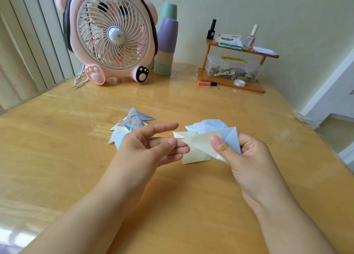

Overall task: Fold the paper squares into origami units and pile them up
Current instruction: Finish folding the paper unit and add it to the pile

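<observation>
My right hand (pixel 247 154) pinches a bunch of paper pieces above the table: a pale yellow folded square (pixel 199 148) in front, with light blue sheets (pixel 214 126) fanned behind it. My left hand (pixel 151 146) is open, its straight fingertips touching the left edge of the yellow paper. A pile of folded origami units (pixel 128 125), blue, grey-patterned and cream, lies on the wooden table (pixel 76 158) just behind my left hand, which partly hides it.
At the back left stands a pink bear-shaped fan (pixel 113 33), with stacked pastel cups (pixel 165 43) beside it. A small wooden shelf (pixel 235 66) at the back right holds nail polish, sticky notes, a clip box and tape. The table's right edge lies near my right arm.
</observation>
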`<act>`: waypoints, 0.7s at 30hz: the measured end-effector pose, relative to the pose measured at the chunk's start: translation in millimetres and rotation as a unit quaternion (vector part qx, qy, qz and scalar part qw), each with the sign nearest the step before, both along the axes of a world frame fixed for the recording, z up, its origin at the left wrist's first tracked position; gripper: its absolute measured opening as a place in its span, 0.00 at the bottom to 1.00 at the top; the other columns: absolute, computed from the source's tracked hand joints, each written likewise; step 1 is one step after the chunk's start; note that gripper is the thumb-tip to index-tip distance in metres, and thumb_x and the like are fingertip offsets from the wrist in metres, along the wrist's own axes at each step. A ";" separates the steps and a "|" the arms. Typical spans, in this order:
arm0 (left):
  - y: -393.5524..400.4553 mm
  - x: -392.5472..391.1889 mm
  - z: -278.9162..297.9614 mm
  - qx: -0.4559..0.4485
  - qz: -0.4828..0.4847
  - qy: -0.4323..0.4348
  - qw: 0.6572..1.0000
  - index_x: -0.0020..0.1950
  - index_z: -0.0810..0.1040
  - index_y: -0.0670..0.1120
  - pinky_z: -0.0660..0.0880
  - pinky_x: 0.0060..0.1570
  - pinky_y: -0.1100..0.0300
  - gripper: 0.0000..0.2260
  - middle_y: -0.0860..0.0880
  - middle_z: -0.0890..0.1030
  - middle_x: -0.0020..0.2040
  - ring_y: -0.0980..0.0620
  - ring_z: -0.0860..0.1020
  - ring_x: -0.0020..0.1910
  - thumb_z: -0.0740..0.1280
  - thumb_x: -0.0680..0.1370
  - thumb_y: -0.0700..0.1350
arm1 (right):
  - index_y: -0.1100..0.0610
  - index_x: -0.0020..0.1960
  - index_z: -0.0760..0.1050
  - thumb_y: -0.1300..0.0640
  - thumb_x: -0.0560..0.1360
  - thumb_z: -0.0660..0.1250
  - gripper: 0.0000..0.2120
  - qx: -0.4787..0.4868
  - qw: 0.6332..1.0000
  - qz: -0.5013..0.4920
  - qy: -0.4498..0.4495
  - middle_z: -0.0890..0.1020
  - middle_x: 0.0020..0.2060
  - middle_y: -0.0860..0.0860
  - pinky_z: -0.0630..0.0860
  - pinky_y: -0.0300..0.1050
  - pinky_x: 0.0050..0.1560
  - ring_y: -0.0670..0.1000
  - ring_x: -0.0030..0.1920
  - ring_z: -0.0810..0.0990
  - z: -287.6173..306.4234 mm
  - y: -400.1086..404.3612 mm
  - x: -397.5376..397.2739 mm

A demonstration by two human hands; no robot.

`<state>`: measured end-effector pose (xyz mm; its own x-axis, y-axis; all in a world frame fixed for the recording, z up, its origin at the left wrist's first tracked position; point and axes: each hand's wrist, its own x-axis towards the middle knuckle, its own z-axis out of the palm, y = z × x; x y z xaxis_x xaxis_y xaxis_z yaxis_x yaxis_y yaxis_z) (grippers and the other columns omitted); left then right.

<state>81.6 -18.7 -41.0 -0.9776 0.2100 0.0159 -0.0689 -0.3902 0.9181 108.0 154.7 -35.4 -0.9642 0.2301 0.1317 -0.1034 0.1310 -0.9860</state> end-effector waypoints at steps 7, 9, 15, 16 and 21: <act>-4.4 -3.3 -0.2 0.005 0.014 -0.011 1.000 0.52 0.78 0.39 0.80 0.40 0.62 0.08 0.40 0.84 0.42 0.47 0.84 0.41 0.63 0.76 0.32 | 0.61 0.41 0.80 0.48 0.65 0.70 0.15 -0.002 1.000 0.011 0.000 0.82 0.40 0.61 0.72 0.38 0.43 0.48 0.40 0.77 1.5 1.1 1.0; -1.8 -2.2 -0.9 -0.017 0.005 0.010 1.000 0.50 0.80 0.40 0.80 0.41 0.61 0.06 0.42 0.84 0.41 0.49 0.83 0.39 0.67 0.73 0.37 | 0.60 0.41 0.81 0.49 0.65 0.70 0.14 -0.003 1.000 0.026 -0.004 0.83 0.39 0.57 0.73 0.35 0.42 0.47 0.40 0.78 1.0 -0.4 0.9; -0.1 -0.6 -3.0 -0.079 -0.002 0.062 0.995 0.43 0.81 0.41 0.78 0.41 0.64 0.04 0.47 0.80 0.32 0.53 0.80 0.33 0.71 0.70 0.36 | 0.60 0.39 0.81 0.51 0.65 0.70 0.12 -0.007 0.999 0.041 -0.003 0.82 0.36 0.51 0.73 0.32 0.39 0.46 0.38 0.77 -0.2 -1.5 0.5; -0.1 -0.5 -3.0 -0.083 0.001 0.068 0.994 0.43 0.80 0.41 0.77 0.40 0.65 0.04 0.47 0.80 0.32 0.53 0.79 0.32 0.70 0.70 0.34 | 0.60 0.39 0.81 0.51 0.65 0.70 0.12 -0.011 0.999 0.041 -0.002 0.83 0.37 0.51 0.73 0.32 0.39 0.45 0.38 0.78 -0.1 -1.2 0.7; 0.2 0.5 -1.0 -0.075 0.004 0.082 0.994 0.46 0.79 0.41 0.76 0.40 0.67 0.10 0.48 0.81 0.32 0.54 0.80 0.34 0.72 0.66 0.38 | 0.59 0.39 0.82 0.51 0.65 0.70 0.11 -0.012 0.999 0.043 -0.001 0.84 0.37 0.51 0.73 0.31 0.39 0.45 0.38 0.79 0.8 -1.0 0.9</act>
<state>82.1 -18.6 -42.0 -0.9661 0.2143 0.1437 0.0885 -0.2480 0.9647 109.0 153.7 -34.6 -0.9807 0.1504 0.1250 -0.1110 0.0981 -0.9890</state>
